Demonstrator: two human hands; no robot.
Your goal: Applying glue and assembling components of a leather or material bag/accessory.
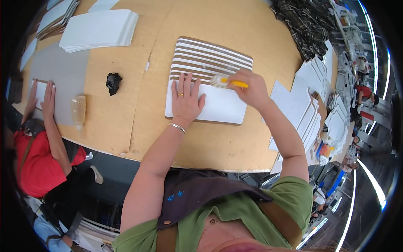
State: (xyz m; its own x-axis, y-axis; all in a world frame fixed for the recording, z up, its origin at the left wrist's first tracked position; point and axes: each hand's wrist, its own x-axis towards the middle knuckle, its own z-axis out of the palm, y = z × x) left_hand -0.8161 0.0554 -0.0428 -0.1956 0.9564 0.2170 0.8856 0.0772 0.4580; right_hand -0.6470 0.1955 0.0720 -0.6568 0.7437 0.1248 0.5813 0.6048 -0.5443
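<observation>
My left hand lies flat with its fingers spread on the white top board of a fanned stack. Beyond its fingertips the stacked boards show as alternating white and brown strips, each overlapping the one below. My right hand is closed round the yellow handle of a paintbrush. The brush's pale bristles point left, over the strips just beyond the top board's far edge. Whether the bristles touch the boards I cannot tell.
A stack of white boards lies far left, with a crumpled black lump and a plastic bottle of amber liquid nearer. White cut pieces and dark plaid fabric lie right. A co-worker's hands hold a small white board at left.
</observation>
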